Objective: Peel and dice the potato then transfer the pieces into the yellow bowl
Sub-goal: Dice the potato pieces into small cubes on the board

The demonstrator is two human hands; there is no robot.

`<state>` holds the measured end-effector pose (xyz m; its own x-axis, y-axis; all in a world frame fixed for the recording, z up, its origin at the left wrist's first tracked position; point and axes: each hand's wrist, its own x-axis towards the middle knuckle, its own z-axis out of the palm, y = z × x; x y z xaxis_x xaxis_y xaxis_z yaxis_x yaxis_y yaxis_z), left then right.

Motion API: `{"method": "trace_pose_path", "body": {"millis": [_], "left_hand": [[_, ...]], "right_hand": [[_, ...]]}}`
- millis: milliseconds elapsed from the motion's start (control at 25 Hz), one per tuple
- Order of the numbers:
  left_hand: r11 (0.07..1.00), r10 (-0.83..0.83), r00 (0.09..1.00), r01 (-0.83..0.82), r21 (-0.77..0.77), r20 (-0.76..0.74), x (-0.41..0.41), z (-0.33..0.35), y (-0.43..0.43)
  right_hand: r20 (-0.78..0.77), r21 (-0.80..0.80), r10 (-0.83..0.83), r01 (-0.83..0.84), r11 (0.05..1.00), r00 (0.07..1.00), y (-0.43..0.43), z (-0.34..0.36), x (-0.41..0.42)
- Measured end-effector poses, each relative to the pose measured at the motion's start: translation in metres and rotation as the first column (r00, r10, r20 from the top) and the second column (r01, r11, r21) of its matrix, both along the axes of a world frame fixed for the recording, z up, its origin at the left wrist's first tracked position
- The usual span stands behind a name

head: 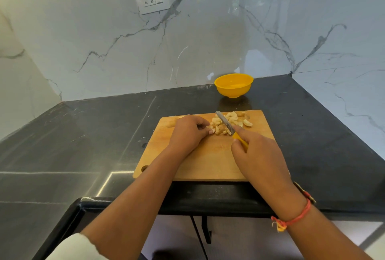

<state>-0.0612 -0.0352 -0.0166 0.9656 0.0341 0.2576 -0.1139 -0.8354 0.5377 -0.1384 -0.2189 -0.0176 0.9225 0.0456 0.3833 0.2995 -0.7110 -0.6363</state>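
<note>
Potato dice [229, 123] on board [208, 162], outside yellow bowl [233, 91]

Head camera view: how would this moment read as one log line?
stage: dicing | left hand holds potato pieces on cutting board | right hand grips knife | yellow bowl: no pieces seen

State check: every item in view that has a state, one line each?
potato pieces: diced, piled on far end of cutting board
yellow bowl: upright, empty, on counter beyond cutting board
knife: gripped by right hand, blade angled among the pieces
left hand: fingers curled, holding pieces beside blade
cutting board: flat on counter
</note>
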Motion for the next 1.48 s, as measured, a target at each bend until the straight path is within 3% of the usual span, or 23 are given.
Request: {"method": "trace_pose_path", "body": {"millis": [200, 320, 480, 720, 960, 1240, 1480], "left_hand": [[0.998, 0.015, 1.0, -0.013, -0.068, 0.028, 0.0, 0.0, -0.009], [0.992, 0.1, 0.988, -0.09, -0.093, 0.118, -0.003, 0.004, 0.014], [0.978, 0.186, 0.977, -0.194, 0.072, 0.107, 0.015, 0.01, 0.055], [0.943, 0.083, 0.991, -0.044, 0.329, -0.104, 0.049, 0.017, 0.058], [0.957, 0.025, 0.976, 0.04, 0.286, -0.219, 0.062, 0.022, 0.057], [0.908, -0.02, 0.981, 0.098, 0.407, -0.193, 0.064, 0.027, 0.058], [0.913, -0.006, 0.995, 0.045, 0.404, -0.098, 0.057, 0.026, 0.063]], "right_hand": [[0.027, -0.016, -0.002, 0.003, 1.0, 1.0, 0.001, -0.003, 0.001], [0.03, -0.029, 0.037, -0.036, 0.999, 0.999, 0.001, -0.005, 0.002], [0.042, -0.103, 0.092, -0.087, 0.991, 0.995, 0.014, -0.004, 0.006], [0.072, -0.108, 0.057, -0.049, 0.993, 0.996, 0.022, -0.009, 0.003], [0.099, -0.122, 0.047, -0.035, 0.992, 0.994, 0.024, -0.012, 0.003], [0.108, -0.104, 0.051, -0.04, 0.994, 0.993, 0.025, -0.013, 0.005], [0.116, -0.102, 0.049, -0.037, 0.994, 0.992, 0.024, -0.015, 0.006]]}}
